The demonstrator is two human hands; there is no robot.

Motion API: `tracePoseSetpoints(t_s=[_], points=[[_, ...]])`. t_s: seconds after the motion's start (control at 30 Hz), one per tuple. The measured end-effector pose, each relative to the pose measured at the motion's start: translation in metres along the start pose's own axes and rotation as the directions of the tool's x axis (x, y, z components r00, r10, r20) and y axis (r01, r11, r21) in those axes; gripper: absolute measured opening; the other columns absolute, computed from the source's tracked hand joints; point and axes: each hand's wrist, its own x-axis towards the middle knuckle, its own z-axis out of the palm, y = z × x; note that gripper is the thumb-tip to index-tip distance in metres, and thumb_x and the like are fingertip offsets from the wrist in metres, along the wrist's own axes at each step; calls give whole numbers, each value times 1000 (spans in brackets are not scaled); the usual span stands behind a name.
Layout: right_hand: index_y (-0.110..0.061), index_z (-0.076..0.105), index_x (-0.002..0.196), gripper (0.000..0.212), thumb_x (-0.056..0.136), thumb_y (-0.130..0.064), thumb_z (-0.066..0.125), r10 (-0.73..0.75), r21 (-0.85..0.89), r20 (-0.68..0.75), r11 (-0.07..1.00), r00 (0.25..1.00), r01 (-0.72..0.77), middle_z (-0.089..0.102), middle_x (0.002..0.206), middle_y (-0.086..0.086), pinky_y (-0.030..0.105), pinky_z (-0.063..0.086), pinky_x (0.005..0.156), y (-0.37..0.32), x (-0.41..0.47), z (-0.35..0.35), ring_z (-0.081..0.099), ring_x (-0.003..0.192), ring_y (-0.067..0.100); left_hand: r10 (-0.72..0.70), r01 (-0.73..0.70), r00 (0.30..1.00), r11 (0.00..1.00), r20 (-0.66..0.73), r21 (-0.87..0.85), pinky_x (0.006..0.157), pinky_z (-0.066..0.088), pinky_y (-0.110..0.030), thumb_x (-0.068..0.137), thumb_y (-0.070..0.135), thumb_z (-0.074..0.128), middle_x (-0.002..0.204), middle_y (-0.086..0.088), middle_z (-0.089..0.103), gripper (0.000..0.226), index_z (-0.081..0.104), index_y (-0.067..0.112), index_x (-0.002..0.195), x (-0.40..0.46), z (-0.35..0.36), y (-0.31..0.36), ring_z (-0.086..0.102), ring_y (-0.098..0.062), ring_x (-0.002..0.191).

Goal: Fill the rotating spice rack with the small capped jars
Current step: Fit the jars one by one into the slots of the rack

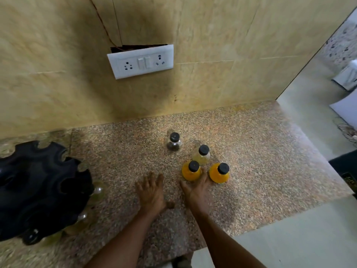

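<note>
Several small jars with black caps stand on the speckled granite counter (260, 161). A dark-filled jar (174, 142) is farthest back, then a pale jar (201, 155). Two yellow-filled jars stand nearer: one on the left (191, 171), one on the right (219, 173). My right hand (196, 191) has its fingers spread against the near side of the left yellow jar, not closed around it. My left hand (151, 192) lies flat and open on the counter, left of the jars. The black rotating rack (38, 188) stands at the far left, with some glass jars (97, 191) in its lower slots.
A tiled wall with a white socket plate (141, 61) rises behind the counter. The counter ends at the right and at the front, where a pale floor (299, 244) lies below. Pale objects (347, 78) lie on the floor at the far right.
</note>
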Motion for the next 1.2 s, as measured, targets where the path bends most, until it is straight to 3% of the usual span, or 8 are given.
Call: tracePoseSetpoints(t_s=[0.27, 0.47, 0.63, 0.7, 0.77, 0.87, 1.03, 1.2], points=[[-27, 29, 155, 85, 88, -52, 74, 64, 43, 7, 997, 998, -65, 44, 154, 5, 46, 40, 108, -31, 9, 19, 46, 139, 32, 55, -65, 990, 995, -126, -73, 116, 10, -68, 75, 73, 63, 165, -6, 20, 103, 18, 29, 157, -5, -16, -24, 22, -31, 150], [-30, 29, 154, 88, 84, -56, 76, -83, -21, 153, 996, 985, 88, 44, 150, 3, 45, 43, 105, -50, -19, 63, 50, 135, 29, -217, 152, 848, 974, -484, -170, 108, 33, -60, 78, 53, 67, 136, -11, 55, 72, 50, 20, 140, -33, -50, -106, 49, -37, 126], [-30, 36, 152, 85, 82, -57, 77, -209, 13, 235, 977, 949, 212, 49, 144, 2, 42, 46, 99, -83, -44, 93, 53, 128, 27, -404, 311, 827, 908, -391, -281, 86, 55, -50, 85, 44, 64, 142, -11, 48, 59, 51, 21, 138, -50, -73, -168, 48, -39, 124], [-30, 37, 151, 85, 82, -57, 78, -248, 29, 253, 968, 935, 249, 50, 142, 2, 40, 45, 97, -90, -52, 103, 53, 126, 26, -395, 306, 838, 911, -376, -276, 79, 56, -45, 86, 40, 58, 135, -12, 52, 41, 56, 22, 122, -55, -70, -176, 54, -37, 114], [-29, 36, 152, 86, 82, -55, 79, -278, 44, 293, 960, 915, 277, 48, 143, 2, 37, 44, 95, -96, -58, 111, 52, 127, 25, -385, 267, 812, 913, -439, -308, 62, 52, -38, 87, 35, 55, 98, -7, 60, 13, 53, 22, 90, -64, -71, -176, 56, -27, 81], [-32, 34, 151, 87, 81, -52, 81, -296, 85, 399, 954, 868, 287, 50, 145, -1, 38, 45, 98, -100, -61, 122, 53, 129, 24, -416, 202, 776, 876, -474, -437, 53, 39, -32, 88, 26, 61, 68, 0, 50, 16, 48, 23, 81, -84, -77, -173, 48, -19, 60], [-32, 40, 145, 84, 74, -54, 79, -362, 161, 521, 931, 773, 327, 54, 135, -4, 45, 50, 101, -101, -74, 141, 55, 124, 19, -454, 356, 769, 889, -451, -288, 67, 55, -44, 78, 25, 77, 87, -21, 67, 37, 67, 8, 109, -100, -49, -199, 62, -41, 76], [-38, 36, 149, 86, 77, -47, 82, -400, 169, 657, 904, 639, 392, 48, 137, -7, 42, 55, 93, -110, -85, 152, 57, 119, 16, -423, 347, 756, 906, -499, -241, 65, 56, -42, 73, 23, 78, 98, -14, 67, 48, 66, 13, 119, -113, -38, -215, 63, -38, 85]])
